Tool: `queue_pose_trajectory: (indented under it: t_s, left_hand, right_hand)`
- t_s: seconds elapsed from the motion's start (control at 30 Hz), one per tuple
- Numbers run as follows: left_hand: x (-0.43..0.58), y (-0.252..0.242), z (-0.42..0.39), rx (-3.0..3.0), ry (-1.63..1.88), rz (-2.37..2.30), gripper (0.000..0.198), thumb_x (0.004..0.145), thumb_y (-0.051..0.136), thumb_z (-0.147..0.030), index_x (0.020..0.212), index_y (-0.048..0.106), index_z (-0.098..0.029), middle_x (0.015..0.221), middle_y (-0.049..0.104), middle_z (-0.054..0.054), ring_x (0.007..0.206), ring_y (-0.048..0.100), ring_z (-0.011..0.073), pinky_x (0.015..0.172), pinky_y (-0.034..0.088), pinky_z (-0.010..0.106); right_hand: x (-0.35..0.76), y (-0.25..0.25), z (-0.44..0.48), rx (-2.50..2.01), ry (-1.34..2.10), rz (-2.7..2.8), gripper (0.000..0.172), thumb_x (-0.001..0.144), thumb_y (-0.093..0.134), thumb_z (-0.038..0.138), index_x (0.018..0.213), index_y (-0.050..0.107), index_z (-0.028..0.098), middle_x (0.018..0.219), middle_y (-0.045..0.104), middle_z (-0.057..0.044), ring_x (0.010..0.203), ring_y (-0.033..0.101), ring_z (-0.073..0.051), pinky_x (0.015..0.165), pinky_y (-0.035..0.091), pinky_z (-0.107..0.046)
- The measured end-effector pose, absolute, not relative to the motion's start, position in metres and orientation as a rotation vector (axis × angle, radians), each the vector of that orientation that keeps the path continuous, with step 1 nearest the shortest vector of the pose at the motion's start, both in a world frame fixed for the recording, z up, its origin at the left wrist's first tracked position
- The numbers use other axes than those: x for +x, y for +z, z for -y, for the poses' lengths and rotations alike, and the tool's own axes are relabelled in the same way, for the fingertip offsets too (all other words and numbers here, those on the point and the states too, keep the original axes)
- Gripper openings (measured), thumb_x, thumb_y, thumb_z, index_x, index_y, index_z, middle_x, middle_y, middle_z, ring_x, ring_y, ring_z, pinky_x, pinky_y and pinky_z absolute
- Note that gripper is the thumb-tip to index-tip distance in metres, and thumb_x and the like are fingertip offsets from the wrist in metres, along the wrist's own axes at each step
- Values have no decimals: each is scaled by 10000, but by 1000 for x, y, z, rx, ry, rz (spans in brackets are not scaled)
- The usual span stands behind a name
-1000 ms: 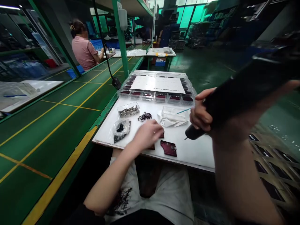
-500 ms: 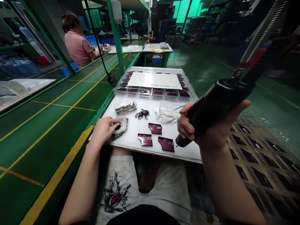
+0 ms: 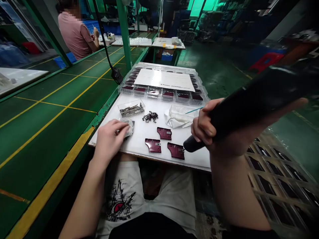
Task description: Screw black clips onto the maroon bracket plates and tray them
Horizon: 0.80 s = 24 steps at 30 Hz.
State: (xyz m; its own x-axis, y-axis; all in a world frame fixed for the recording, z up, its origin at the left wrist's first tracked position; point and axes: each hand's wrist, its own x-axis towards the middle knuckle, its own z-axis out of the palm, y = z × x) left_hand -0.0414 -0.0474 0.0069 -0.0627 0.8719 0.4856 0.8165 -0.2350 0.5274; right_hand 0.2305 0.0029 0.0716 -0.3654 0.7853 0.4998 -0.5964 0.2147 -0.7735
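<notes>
My right hand (image 3: 205,127) is wrapped round a black electric screwdriver (image 3: 249,106), whose tip points down at the nearest of three dark red plates (image 3: 176,150) on the white board (image 3: 196,159). The other two plates lie at the board's front middle (image 3: 153,145) and just behind (image 3: 164,133). My left hand (image 3: 109,139) rests on a small clear plastic bag (image 3: 129,126) at the board's left edge, fingers pinched on it. What the bag holds is hidden by the hand.
A clear box of metal parts (image 3: 131,108), a heap of small black parts (image 3: 150,117), a white cloth (image 3: 177,118) and a clear tray of dark red parts (image 3: 163,91) lie farther back. Green conveyor (image 3: 50,109) to the left; stacked empty trays (image 3: 279,166) to the right. A person in pink (image 3: 74,31) works far left.
My left hand left the red plates, went to the plastic bag at the left and now pinches it. The screwdriver tip dropped closer to the nearest plate.
</notes>
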Motion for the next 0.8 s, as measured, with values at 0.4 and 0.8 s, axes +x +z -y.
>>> queue_pose_trajectory:
  t_s: [0.4,0.8]
  left_hand:
    - [67,-29,72,1596,1286,-1039,54,814,756,-188,861,759,-161,853,697,40,798,643,124,740,500,224]
    - [69,-24,74,1390,1187,-1042,66,771,783,-175,831,780,-202,837,693,20,798,624,120,720,482,223]
  right_hand:
    - [215,82,10,-211,1317,1288,738,722,466,900,885,733,232,413,385,7,274,293,-104,231,200,-237]
    - [228,80,21,-298,1497,1252,614,718,629,793,967,716,238,494,474,-11,363,398,-134,351,358,-285]
